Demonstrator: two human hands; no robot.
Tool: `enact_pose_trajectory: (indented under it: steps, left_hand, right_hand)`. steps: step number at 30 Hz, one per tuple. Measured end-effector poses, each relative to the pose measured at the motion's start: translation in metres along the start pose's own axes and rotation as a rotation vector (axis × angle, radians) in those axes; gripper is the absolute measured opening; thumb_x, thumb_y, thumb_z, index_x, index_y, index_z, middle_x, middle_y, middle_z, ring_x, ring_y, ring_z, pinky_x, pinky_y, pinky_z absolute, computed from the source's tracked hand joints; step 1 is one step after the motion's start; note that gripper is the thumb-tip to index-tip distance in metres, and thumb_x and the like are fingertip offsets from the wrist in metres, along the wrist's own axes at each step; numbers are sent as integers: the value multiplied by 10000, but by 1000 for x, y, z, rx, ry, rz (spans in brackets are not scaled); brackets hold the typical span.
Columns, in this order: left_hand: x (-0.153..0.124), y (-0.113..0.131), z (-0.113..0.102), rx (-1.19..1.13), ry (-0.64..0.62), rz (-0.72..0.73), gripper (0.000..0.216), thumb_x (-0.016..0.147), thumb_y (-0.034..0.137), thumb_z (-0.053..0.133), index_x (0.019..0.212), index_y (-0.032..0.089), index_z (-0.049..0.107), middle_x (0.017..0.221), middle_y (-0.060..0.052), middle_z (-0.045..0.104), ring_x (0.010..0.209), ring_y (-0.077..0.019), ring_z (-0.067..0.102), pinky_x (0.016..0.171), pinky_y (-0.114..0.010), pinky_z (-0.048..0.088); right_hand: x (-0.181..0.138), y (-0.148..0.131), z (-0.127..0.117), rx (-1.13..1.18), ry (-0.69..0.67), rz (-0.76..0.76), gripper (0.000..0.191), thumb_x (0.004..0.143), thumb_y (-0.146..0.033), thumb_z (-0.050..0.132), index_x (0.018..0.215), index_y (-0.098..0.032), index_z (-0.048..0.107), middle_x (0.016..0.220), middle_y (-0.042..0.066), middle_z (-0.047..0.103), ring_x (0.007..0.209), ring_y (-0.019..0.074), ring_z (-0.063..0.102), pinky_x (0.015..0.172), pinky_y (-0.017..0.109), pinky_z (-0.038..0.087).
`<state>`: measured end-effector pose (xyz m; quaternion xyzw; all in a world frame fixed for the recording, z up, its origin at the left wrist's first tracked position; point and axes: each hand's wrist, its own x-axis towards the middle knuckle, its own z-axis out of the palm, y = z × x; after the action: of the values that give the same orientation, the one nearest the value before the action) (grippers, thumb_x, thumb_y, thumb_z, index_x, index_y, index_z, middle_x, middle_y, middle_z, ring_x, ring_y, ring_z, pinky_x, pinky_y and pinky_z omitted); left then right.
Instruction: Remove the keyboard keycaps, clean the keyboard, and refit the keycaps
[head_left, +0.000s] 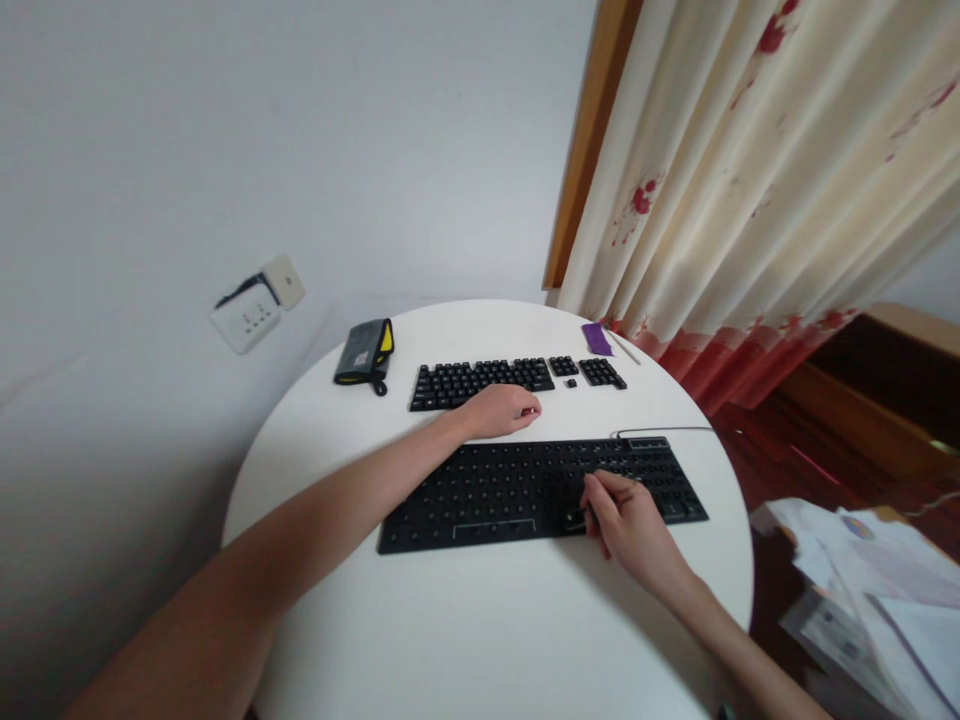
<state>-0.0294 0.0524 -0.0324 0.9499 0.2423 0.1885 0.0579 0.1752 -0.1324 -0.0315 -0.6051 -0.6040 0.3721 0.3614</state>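
Observation:
A black keyboard [480,500] without most of its keycaps lies across the white table, its rows of switch stems bare. Over its lower right part my right hand [624,515] is closed in a pinch, fingertips down at the bottom row; a small dark thing shows at them, too unclear to name. Behind the keyboard, loose black keycaps [484,378] stand grouped in a keyboard layout. My left hand [501,410] rests with curled fingers at the front edge of these keycaps; whatever its fingers hold is hidden. A single keycap [571,383] sits apart, right of that hand.
A grey and yellow pouch [364,352] lies at the back left of the round table [420,630]. At the back right are a purple cloth [597,338] and a thin pale stick [625,348]. The keyboard cable [664,430] runs off the right edge.

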Motion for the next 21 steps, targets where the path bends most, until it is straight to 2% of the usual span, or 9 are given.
enact_pose_trajectory:
  steps: [3, 8, 11, 15, 18, 21]
  left_hand:
    - [-1, -1, 1, -6, 7, 7, 200, 925, 224, 509, 935, 194, 706, 893, -36, 721, 843, -162, 650, 748, -247, 452]
    - [0, -1, 2, -17, 27, 7, 211, 936, 239, 503, 950, 191, 709, 921, -41, 725, 851, -162, 653, 767, -257, 466]
    - [1, 2, 1, -31, 95, 36, 239, 963, 250, 469, 996, 178, 695, 954, -55, 719, 886, -168, 647, 801, -272, 475]
    - [3, 8, -6, -74, 278, 84, 279, 995, 280, 422, 1109, 161, 647, 1029, -88, 696, 976, -182, 619, 893, -313, 473]
    - [4, 10, -10, -86, 362, 123, 294, 969, 357, 508, 1161, 162, 616, 1093, -103, 673, 1032, -202, 599, 947, -362, 461]
    - [4, 10, -11, -74, 395, 155, 330, 925, 405, 584, 1133, 152, 620, 1090, -117, 662, 1037, -218, 593, 952, -389, 461]
  right_hand:
    - [3, 8, -4, 248, -3, 109, 461, 896, -600, 460, 706, -187, 532, 458, -29, 526, 298, 92, 402, 317, 202, 266]
    - [4, 3, -14, 411, 54, 125, 458, 847, -602, 545, 672, -179, 541, 453, -13, 551, 300, 95, 429, 300, 195, 299]
    - [16, -14, -24, 405, 124, 49, 429, 866, -560, 549, 684, -172, 562, 483, -2, 574, 311, 93, 450, 309, 195, 312]
    - [57, -37, -32, 292, 240, -156, 422, 890, -532, 530, 682, -167, 571, 502, 1, 585, 323, 85, 458, 323, 193, 300]
    - [94, -44, -27, 225, 238, -233, 407, 884, -527, 540, 696, -167, 575, 501, -6, 581, 341, 92, 475, 352, 203, 338]
    - [115, -43, -14, 179, 221, -277, 419, 891, -543, 518, 703, -173, 574, 512, -12, 582, 355, 97, 486, 376, 214, 361]
